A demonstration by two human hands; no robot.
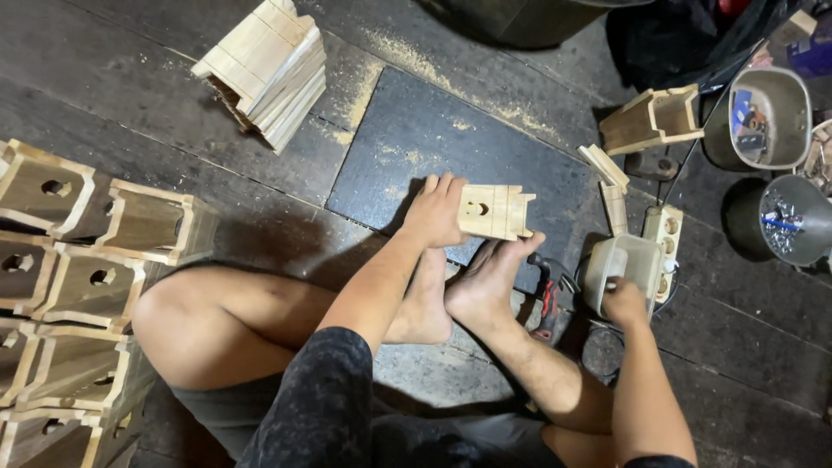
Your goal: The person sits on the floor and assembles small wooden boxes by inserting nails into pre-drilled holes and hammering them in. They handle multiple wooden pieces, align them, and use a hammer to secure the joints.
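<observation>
**Hands on wood and tub**

While the left hand (436, 211) presses closed on the small wooden box (495, 211), braced on the dark board (416, 139) by a foot (485, 282), the right hand (624, 299) dips into a plastic tub (626, 264), its grip hidden. Stiff, light wood; hold its flat sides.

No packages, labels, signs, screens.

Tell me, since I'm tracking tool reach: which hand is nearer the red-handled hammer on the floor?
Right. The right hand is dipped into a small plastic tub just beside the hammer; the left hand is farther off, pressing on a small wooden box.
</observation>
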